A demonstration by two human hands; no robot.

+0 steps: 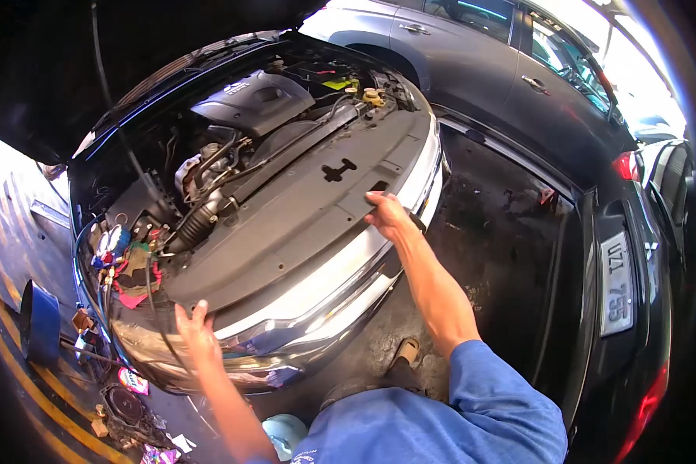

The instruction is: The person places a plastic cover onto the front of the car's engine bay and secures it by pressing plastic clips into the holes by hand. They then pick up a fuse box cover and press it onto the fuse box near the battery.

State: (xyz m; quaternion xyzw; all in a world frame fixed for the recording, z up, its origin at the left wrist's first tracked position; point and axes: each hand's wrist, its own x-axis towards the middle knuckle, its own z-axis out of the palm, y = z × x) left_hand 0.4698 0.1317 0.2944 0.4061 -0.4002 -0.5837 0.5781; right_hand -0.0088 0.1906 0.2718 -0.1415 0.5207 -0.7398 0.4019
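Observation:
A long dark grey plastic radiator cover (309, 203) lies across the front of a car's open engine bay, with several cut-outs in it. Along its front edge, right of the middle, my right hand (388, 215) grips the rim with bent fingers. My left hand (199, 336) is at the cover's near left corner, thumb and finger on either side of the edge; part of that grip is hidden. Just ahead of both hands runs the white-and-chrome front end (309, 290). Behind the cover sits the engine cover (255, 100).
A gauge set with hoses (112, 246) and a rag (135, 271) rest at the bay's left corner. A prop rod (116, 108) stands at left. Beside the car are a blue drum (40, 323) and floor clutter (124, 406). A dark vehicle (634, 309) is close on my right.

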